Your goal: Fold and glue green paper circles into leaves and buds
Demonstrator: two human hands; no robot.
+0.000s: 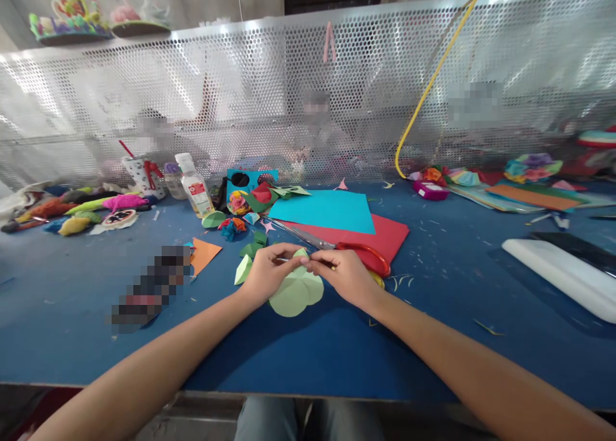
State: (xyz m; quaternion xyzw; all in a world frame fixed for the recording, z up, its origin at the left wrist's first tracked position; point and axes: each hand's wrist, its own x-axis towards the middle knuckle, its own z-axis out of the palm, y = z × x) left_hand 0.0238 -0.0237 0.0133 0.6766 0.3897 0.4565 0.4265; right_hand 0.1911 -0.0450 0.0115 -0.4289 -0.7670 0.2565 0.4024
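Both hands meet over the blue table around a pale green paper piece with rounded lobes (290, 298). My left hand (269, 271) pinches its upper edge, thumb and fingertips together. From the other side my right hand (347, 275) also grips the top of the paper, its fingertips close to the left thumb. The lobes hang below the fingers; part of the upper paper is hidden by the hands. Right behind my right hand lie red-handled scissors (373, 256). A folded light green paper piece (243, 269) and dark green scraps (253, 244) rest beside my left hand.
Blue paper (327, 210) overlaps red paper (397, 232) behind the hands. A white-capped bottle (195, 187) stands at the back left, with orange paper (206, 256) nearer. A white case (558, 277) lies right. A perforated metal panel (366, 107) borders the table's back.
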